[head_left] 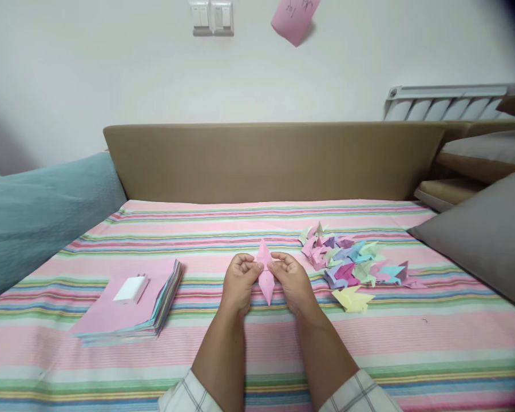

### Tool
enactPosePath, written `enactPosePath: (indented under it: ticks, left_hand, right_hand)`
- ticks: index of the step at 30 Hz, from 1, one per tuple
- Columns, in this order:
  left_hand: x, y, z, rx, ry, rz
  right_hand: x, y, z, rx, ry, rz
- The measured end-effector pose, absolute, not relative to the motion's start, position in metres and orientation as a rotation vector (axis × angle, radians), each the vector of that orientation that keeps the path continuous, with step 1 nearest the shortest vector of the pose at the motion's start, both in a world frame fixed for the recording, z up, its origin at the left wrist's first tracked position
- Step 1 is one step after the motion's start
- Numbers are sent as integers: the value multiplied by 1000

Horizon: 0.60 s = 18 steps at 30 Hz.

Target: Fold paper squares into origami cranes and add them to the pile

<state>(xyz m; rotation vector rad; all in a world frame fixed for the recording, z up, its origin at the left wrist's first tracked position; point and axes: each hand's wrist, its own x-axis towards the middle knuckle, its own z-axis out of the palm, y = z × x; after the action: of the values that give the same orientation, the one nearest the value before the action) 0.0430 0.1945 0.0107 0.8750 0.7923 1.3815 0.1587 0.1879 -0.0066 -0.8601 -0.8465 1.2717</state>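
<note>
Between my two hands is a pink folded origami paper [265, 284], a long diamond with its points toward and away from me. My left hand [241, 281] pinches its left edge near the middle with thumb and curled fingers. On the opposite edge, my right hand [292, 280] grips it the same way. The paper is held above the striped cloth. Right of my right hand lies a heap of folded paper cranes [354, 257] in pink, purple, blue, green and other colours. A yellow paper crane [353, 299] lies at the heap's near side.
A stack of coloured paper sheets [107, 303] lies to the left, with a white plug adapter [131, 289] on top. The striped cloth [189, 357] covers the surface. A brown backrest [274, 163] closes the far side. Grey cushions [489, 240] stand right, a blue-green covered armrest [47, 212] left.
</note>
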Motion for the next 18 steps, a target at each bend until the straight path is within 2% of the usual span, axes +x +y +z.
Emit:
enactPosePath:
  ticks: [18]
  left_hand:
    - [44, 193, 13, 770, 790, 1305]
  right_hand:
    - [159, 187, -12, -968, -994, 1247]
